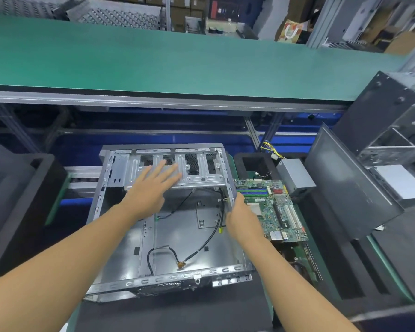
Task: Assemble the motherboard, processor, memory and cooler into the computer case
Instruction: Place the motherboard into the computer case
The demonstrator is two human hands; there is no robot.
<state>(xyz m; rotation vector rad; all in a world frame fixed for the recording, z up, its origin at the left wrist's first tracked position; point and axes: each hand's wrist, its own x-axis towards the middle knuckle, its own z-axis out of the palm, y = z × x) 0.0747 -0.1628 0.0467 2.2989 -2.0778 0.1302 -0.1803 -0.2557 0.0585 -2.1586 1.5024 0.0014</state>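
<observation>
Now, left hand (147,195) fingers wide over the case (185,238) — right hand (240,219) fingers round its wall.

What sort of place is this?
Probably a factory computer assembly line: a long green conveyor belt, an open grey metal computer case, a green motherboard beside it, and brown cardboard boxes stacked behind.

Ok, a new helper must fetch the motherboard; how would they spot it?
Below the long green belt sits an open metal case. The motherboard lies flat just right of it, in front of a grey metal box. Its green face with white slots stands out from the grey metal and black foam.
</observation>
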